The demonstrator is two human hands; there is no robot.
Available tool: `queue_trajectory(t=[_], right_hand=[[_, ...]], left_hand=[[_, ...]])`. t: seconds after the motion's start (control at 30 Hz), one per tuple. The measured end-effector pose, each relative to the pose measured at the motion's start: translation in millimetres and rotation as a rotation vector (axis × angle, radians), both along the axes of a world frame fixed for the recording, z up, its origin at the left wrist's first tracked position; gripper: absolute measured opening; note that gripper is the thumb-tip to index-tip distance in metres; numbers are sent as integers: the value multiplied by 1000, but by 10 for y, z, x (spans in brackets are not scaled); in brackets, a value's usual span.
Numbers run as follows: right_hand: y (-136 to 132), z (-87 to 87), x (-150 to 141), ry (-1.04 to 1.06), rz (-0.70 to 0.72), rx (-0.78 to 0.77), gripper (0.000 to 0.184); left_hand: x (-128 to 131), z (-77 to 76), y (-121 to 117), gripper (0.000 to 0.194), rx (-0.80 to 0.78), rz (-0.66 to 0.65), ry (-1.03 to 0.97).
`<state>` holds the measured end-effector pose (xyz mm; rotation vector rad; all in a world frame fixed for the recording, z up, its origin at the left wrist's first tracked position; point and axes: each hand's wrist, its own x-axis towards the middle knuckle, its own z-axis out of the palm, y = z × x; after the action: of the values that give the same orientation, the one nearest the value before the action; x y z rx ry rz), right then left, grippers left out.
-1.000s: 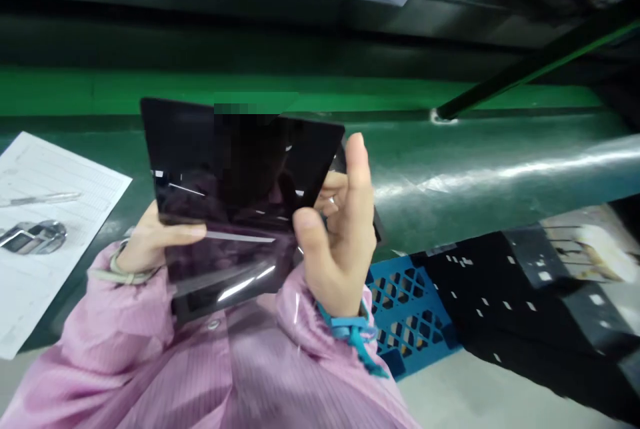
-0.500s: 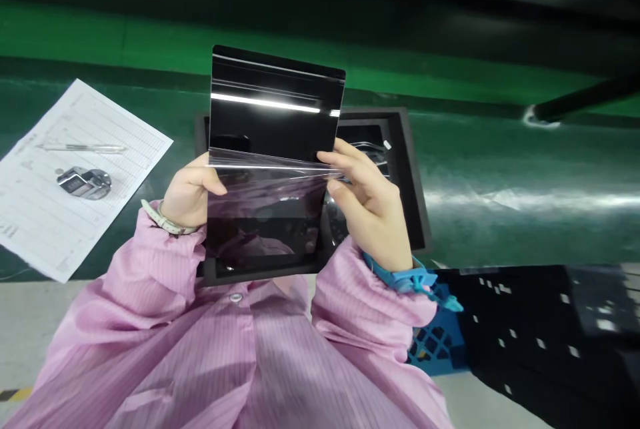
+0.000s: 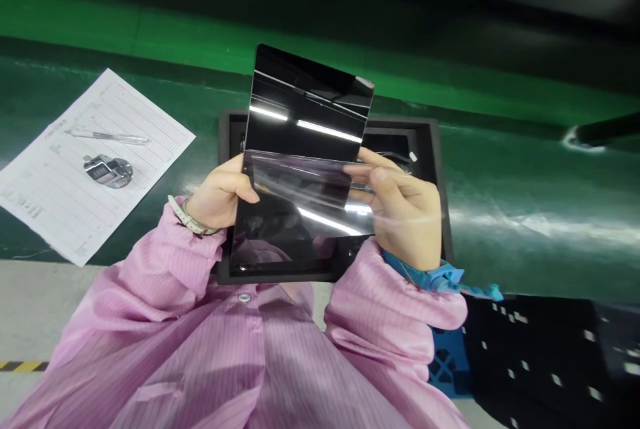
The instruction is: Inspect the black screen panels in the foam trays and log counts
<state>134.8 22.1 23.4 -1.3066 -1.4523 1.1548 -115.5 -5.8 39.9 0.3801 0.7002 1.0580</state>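
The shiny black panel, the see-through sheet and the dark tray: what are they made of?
The black panel looks like glass, or glossy plastic: it has mirror-like reflections. The see-through sheet is probably thin plastic film, being clear, shiny and curving. The dark tray may be matte foam or plastic: its rim barely shines.

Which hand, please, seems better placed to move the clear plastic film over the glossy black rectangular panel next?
Probably the right hand: it appears to pinch the film, while the left hand is busy holding the panel by its left edge.
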Motion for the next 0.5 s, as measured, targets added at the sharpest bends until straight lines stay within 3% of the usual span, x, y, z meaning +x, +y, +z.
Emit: queue_trajectory(t=[0.3,0.37,0.5], right_hand=[[0,7,-91,-18,-100,-58,36],[-20,52,-118,-130,-81,1,37],[-121,281,-163,-547,-58,284,38]], left_hand=[[35,-195,-22,61,17,-1,-62],[38,-169,-18,65,2,-7,-55],[38,-84,-7,72,-26,-7,-16]])
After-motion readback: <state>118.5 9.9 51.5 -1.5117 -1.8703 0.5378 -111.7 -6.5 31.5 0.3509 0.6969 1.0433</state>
